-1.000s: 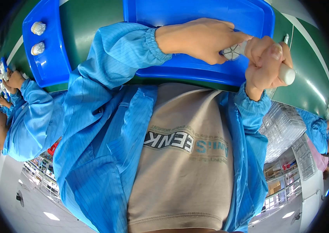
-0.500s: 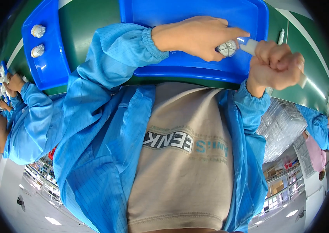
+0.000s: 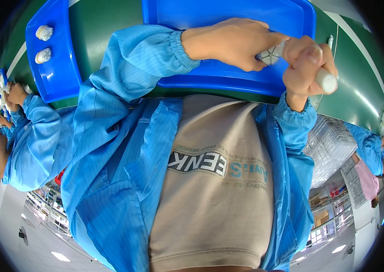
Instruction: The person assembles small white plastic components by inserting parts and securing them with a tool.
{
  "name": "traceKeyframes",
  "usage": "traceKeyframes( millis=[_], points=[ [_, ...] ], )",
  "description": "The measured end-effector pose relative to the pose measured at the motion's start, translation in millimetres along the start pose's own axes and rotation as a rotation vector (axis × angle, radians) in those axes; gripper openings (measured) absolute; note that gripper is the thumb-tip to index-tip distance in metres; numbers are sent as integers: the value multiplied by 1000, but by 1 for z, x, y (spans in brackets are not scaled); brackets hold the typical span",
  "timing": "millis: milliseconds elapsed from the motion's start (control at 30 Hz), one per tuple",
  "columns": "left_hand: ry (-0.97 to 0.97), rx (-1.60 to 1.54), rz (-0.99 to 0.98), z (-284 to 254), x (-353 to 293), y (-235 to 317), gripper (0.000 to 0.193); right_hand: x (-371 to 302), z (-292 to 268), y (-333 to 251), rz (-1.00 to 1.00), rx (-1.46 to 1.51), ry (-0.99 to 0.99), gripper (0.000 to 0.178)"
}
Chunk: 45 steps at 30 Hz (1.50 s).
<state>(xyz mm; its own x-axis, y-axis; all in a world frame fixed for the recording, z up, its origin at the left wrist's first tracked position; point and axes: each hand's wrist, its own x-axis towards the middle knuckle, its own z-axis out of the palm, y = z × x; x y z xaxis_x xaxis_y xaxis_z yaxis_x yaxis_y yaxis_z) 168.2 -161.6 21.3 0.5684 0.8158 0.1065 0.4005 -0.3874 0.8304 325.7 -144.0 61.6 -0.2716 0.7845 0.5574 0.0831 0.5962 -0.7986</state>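
Observation:
Over a large blue tray [image 3: 219,80], my left hand [image 3: 230,43] is closed around a small white bundle [image 3: 270,56] with dark lines dividing its round end. My right hand [image 3: 307,63] is wrapped round a white rod-like tool [image 3: 326,81], whose rounded end sticks out below the fist. The tool's other end meets or nearly meets the bundle; my right fingers partly hide that spot, so contact is unclear. Two similar white bundles, an upper one [image 3: 44,32] and a lower one [image 3: 43,55], lie in a narrower blue tray [image 3: 58,86] at the left.
Both trays rest on a green table [image 3: 106,27]. A thin white piece [image 3: 330,41] lies right of the large tray. At the far left, a person in a blue coat [image 3: 42,127] handles small white things. Wrapped grey stacks [image 3: 330,145] stand at lower right, near other people.
My right hand has moved left with the white tool, closing in on the bundle. The tool's rounded end has swung lower and more toward my view. My left hand has shifted slightly right.

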Motion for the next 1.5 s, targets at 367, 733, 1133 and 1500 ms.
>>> traceKeyframes(
  millis=[367,733,1133,1500],
  points=[
    [42,26,66,4,1,-3,45,1,6,5,18,173,15,42],
    [169,111,-51,-2,-11,3,53,18,-27,-4,169,363,393,39],
    [79,181,-154,0,-13,3,43,-13,-57,15,722,-228,-328,32],
    [126,293,-82,7,-12,6,52,-6,-158,94,778,-978,-223,47]
  ],
)
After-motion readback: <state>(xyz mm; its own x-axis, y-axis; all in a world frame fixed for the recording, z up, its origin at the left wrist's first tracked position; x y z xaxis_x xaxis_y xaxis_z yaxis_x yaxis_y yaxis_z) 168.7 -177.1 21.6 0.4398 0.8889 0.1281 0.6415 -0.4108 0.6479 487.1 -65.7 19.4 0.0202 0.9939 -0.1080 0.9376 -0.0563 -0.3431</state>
